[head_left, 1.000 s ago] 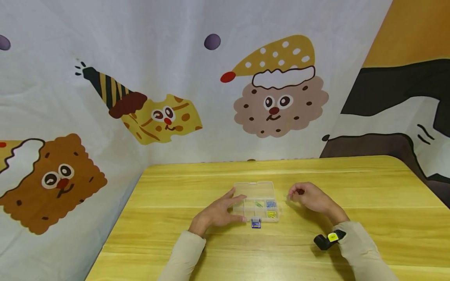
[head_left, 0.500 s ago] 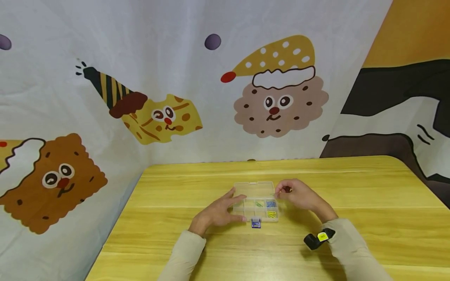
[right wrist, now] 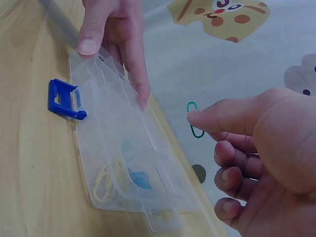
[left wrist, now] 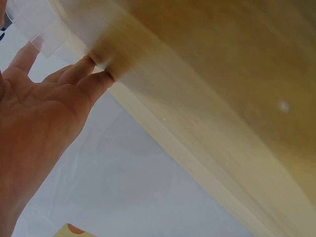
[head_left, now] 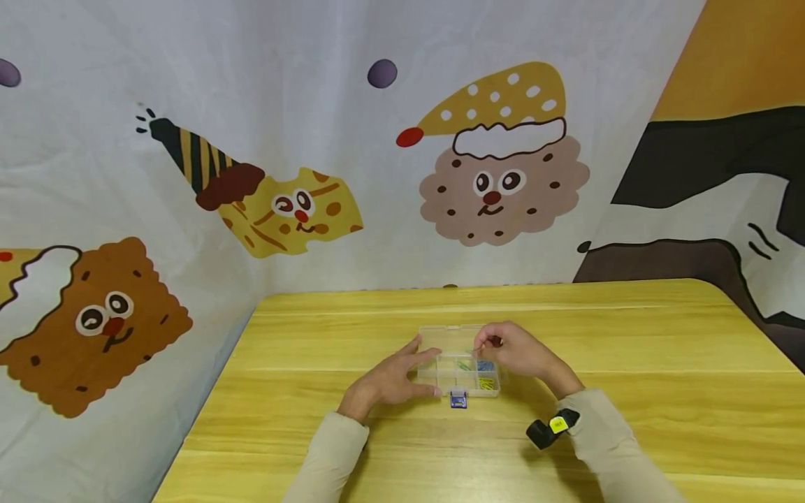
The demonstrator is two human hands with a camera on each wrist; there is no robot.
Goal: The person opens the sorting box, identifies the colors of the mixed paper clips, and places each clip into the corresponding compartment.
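Note:
A clear plastic compartment box (head_left: 446, 382) lies on the table with its lid raised back. My left hand (head_left: 393, 377) rests at its left end, fingers spread, with the thumb on the near rim and the fingers toward the far side. Between thumb and index finger, my right hand (head_left: 512, 349) pinches a green paper clip (right wrist: 198, 132), above the box's back right part. Inside, the head view has green paper clips (head_left: 464, 365) in a back middle compartment, blue paper clips (head_left: 484, 366) at back right, and yellow paper clips (head_left: 486, 384) at front right.
The box's blue latch (head_left: 458, 401) juts from its front edge. Its clear lid (head_left: 449, 339) stands behind the compartments. The wooden table (head_left: 302, 433) reaches back to a white cloth wall (head_left: 390, 258) printed with cartoon biscuits. A black wrist camera (head_left: 547, 429) sits below the right hand.
From beside the box, my right hand has moved left with the green paper clip until it is over the box's back right part. My left hand and the box stay in place.

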